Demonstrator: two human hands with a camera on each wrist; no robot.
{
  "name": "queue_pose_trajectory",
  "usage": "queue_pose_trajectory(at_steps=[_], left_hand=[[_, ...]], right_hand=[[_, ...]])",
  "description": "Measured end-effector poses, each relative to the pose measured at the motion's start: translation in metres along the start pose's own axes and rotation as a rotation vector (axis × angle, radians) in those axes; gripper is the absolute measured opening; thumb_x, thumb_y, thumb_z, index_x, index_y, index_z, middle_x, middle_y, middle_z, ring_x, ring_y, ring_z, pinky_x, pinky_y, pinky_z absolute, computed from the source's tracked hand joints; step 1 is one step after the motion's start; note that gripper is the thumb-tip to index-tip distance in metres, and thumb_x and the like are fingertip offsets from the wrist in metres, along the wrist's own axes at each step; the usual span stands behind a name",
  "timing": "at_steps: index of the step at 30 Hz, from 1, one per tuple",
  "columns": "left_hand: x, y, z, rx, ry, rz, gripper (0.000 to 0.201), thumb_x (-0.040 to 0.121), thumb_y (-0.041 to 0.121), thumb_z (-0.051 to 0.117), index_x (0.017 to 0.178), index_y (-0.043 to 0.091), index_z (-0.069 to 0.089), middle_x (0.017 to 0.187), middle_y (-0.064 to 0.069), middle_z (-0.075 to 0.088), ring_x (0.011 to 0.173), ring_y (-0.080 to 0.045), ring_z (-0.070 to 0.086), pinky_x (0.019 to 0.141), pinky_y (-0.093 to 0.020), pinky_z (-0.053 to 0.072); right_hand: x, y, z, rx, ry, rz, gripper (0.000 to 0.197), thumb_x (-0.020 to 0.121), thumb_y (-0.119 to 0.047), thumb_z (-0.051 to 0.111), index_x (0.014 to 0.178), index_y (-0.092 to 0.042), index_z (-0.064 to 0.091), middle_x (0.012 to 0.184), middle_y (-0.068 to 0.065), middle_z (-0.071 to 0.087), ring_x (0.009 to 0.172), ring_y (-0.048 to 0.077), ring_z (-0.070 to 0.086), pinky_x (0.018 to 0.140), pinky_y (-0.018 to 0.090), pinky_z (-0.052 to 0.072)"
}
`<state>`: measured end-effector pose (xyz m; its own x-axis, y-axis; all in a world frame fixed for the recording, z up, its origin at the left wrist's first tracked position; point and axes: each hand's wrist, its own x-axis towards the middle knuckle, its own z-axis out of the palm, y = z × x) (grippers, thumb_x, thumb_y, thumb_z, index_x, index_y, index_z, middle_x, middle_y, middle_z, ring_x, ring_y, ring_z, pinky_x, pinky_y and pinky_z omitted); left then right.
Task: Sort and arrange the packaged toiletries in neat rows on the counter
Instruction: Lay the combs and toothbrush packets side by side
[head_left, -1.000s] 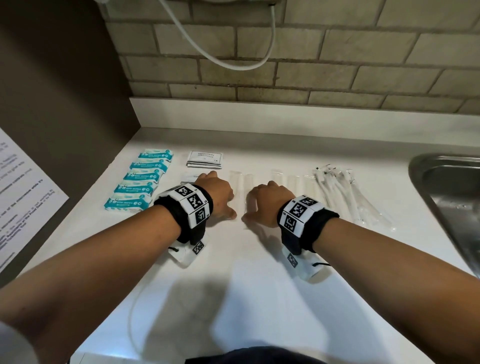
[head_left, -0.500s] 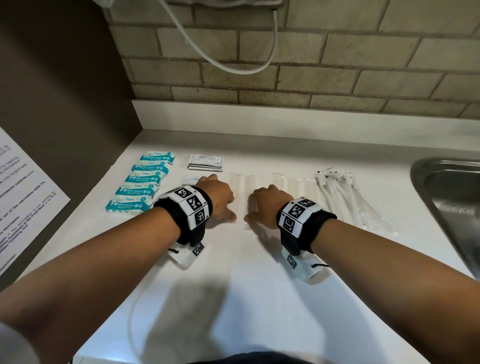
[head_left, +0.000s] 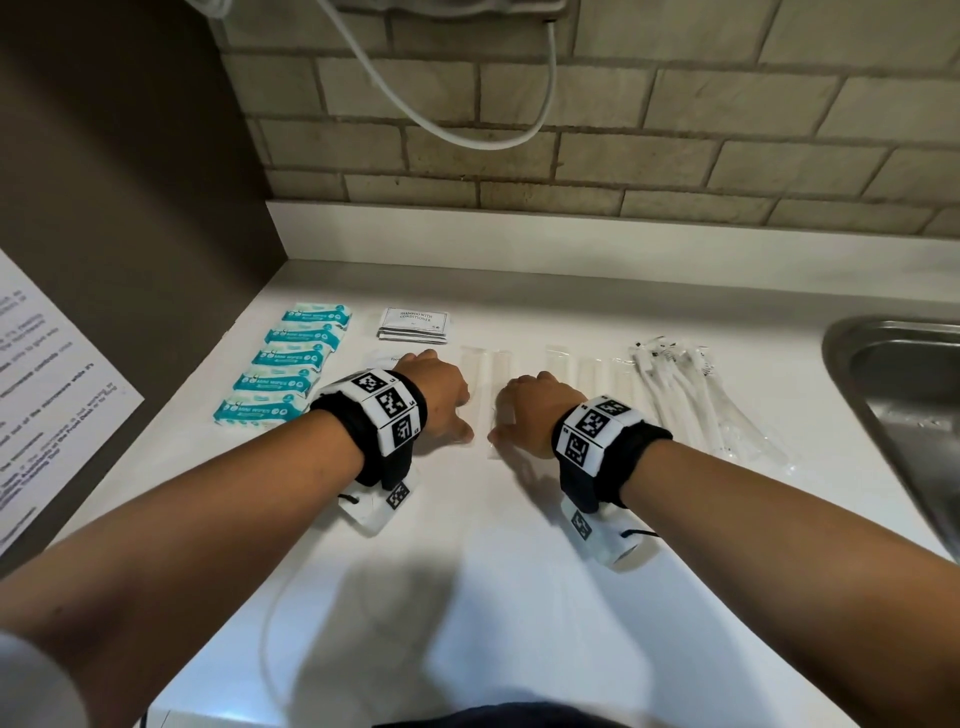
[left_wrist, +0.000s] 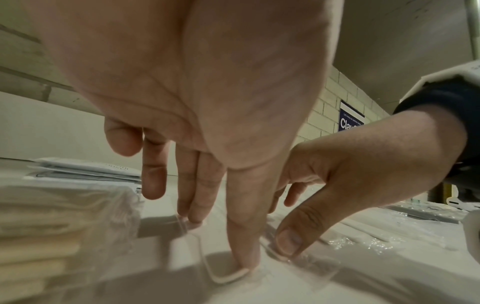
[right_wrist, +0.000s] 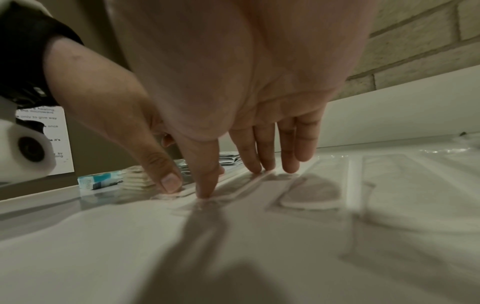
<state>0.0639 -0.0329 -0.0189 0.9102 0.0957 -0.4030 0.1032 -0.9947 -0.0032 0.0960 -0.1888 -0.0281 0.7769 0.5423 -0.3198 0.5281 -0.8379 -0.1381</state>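
Note:
Several narrow clear-wrapped white strips lie side by side across the middle of the white counter (head_left: 519, 545). My left hand (head_left: 441, 397) rests with straight fingers on one strip (head_left: 470, 371); its thumb (left_wrist: 244, 261) presses that strip's near end (left_wrist: 223, 274). Beside it my right hand (head_left: 524, 410) lies flat on the neighbouring strip (head_left: 502, 371), its thumb (right_wrist: 205, 185) and fingertips (right_wrist: 270, 162) pressing down. More strips (right_wrist: 309, 197) lie to the right of that hand. Neither hand grips anything.
A column of teal mini-wipes packs (head_left: 291, 369) lines the left side beside a brown wall. A stack of shampoo sachets (head_left: 415, 323) sits behind my left hand. Wrapped toothbrush-like items (head_left: 691, 400) lie on the right, before the steel sink (head_left: 883, 364).

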Motion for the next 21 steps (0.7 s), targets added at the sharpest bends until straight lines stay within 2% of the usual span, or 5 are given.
queue_pose_trajectory(at_steps=[2, 9, 11, 15, 21], left_hand=[[0.003, -0.001, 0.001, 0.007, -0.013, -0.006, 0.049, 0.072, 0.061, 0.064, 0.107, 0.027, 0.066, 0.117, -0.005, 0.051, 0.118, -0.030, 0.040, 0.094, -0.039, 0.043], [0.009, -0.001, -0.002, -0.004, 0.028, 0.017, 0.046, 0.058, 0.065, 0.056, 0.064, 0.020, 0.050, 0.076, 0.000, 0.051, 0.101, -0.032, 0.046, 0.085, -0.042, 0.044], [0.008, 0.002, -0.003, -0.022, 0.068, 0.055, 0.039, 0.067, 0.060, 0.059, 0.071, 0.022, 0.056, 0.083, 0.001, 0.059, 0.110, -0.030, 0.046, 0.085, -0.038, 0.039], [0.004, 0.022, -0.014, -0.040, 0.135, 0.143, 0.054, 0.085, 0.056, 0.059, 0.131, 0.029, 0.056, 0.128, 0.004, 0.059, 0.129, -0.024, 0.038, 0.104, -0.039, 0.031], [0.020, 0.070, 0.001, -0.015, 0.141, 0.257, 0.052, 0.081, 0.059, 0.052, 0.123, 0.028, 0.057, 0.128, 0.002, 0.056, 0.121, -0.027, 0.038, 0.094, -0.040, 0.031]], right_hand=[[0.000, 0.000, 0.000, 0.010, -0.002, 0.005, 0.043, 0.087, -0.046, 0.055, 0.119, -0.018, 0.060, 0.124, 0.003, 0.056, 0.121, 0.025, 0.044, 0.091, 0.038, 0.044], [-0.007, 0.008, -0.005, 0.067, 0.044, -0.009, 0.050, 0.088, -0.047, 0.057, 0.128, -0.018, 0.053, 0.130, 0.003, 0.054, 0.122, 0.025, 0.044, 0.095, 0.038, 0.042], [-0.011, 0.017, -0.009, 0.078, 0.074, 0.005, 0.060, 0.089, -0.048, 0.056, 0.139, -0.019, 0.044, 0.140, 0.002, 0.048, 0.129, 0.025, 0.040, 0.100, 0.039, 0.039], [-0.022, 0.042, -0.017, 0.012, 0.082, 0.070, 0.052, 0.093, -0.039, 0.052, 0.139, -0.016, 0.045, 0.139, 0.006, 0.050, 0.128, 0.027, 0.043, 0.102, 0.039, 0.040], [-0.041, 0.068, -0.022, 0.000, -0.046, 0.107, 0.039, 0.086, -0.036, 0.063, 0.120, -0.017, 0.061, 0.122, 0.004, 0.062, 0.112, 0.025, 0.058, 0.097, 0.039, 0.049]])
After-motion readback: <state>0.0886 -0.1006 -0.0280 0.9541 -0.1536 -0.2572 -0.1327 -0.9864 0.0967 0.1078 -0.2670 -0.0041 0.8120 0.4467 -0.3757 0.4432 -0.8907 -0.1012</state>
